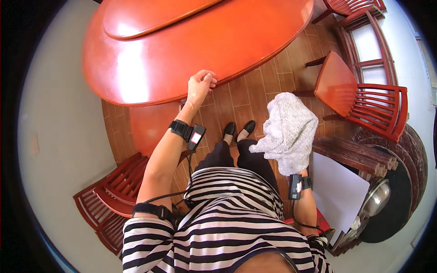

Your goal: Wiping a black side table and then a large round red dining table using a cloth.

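My left hand [202,83] is at the near edge of a glossy red-brown wooden table [191,65]. Its fingers are curled in with the thumb against them, and nothing shows in the grip. To the right, a light grey terry towel [290,133] is bunched over my right hand and hides its fingers. Only the right wrist [303,173] shows below the cloth, which my right hand holds up in front of me, apart from the table. A raised oval board [136,20] of the same wood lies on the tabletop.
A wooden chair [336,85] stands to the right, and stacked chairs [112,201] are at the lower left. Wooden beams [355,157], a white sheet [338,191] and a metal bowl [377,198] sit by the right wall. Cables run along both my arms.
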`<action>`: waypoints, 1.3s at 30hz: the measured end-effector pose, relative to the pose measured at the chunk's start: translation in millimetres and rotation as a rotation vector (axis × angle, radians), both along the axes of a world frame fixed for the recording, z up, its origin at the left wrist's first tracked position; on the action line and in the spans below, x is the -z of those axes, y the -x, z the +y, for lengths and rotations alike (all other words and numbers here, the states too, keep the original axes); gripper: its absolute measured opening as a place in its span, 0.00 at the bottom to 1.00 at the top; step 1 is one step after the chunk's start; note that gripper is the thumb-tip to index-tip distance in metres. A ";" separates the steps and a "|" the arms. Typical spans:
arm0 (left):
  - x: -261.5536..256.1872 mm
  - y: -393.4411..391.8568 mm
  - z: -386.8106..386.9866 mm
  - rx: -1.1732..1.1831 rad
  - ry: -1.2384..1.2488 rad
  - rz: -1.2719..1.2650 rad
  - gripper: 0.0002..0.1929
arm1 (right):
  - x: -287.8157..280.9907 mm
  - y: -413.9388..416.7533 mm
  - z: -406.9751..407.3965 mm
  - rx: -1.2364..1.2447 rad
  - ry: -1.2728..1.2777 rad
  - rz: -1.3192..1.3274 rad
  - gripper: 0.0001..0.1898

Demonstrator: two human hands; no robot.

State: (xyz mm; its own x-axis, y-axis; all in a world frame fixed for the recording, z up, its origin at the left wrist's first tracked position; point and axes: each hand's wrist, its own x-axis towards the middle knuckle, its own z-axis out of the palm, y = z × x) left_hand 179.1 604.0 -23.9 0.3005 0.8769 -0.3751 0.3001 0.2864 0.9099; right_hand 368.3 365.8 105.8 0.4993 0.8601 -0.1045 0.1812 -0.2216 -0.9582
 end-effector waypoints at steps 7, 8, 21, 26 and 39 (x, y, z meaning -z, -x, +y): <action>5.9 -0.4 11.7 0.067 -0.483 0.470 0.10 | 4.2 -9.3 20.6 0.020 -0.101 0.188 0.12; 5.0 -1.5 13.2 0.082 -0.714 0.563 0.11 | 5.0 -12.0 22.0 0.022 -0.122 0.220 0.12; 1.0 -69.5 62.0 0.272 -0.710 0.348 0.12 | 164.6 54.0 104.9 0.105 0.025 -0.012 0.22; 20.1 -59.1 10.6 0.426 -0.950 0.465 0.13 | 207.0 119.5 66.7 0.261 0.048 1.144 0.25; 26.0 -52.7 -8.2 0.637 -1.226 0.661 0.25 | 199.3 -14.0 128.7 0.260 -0.983 2.081 0.20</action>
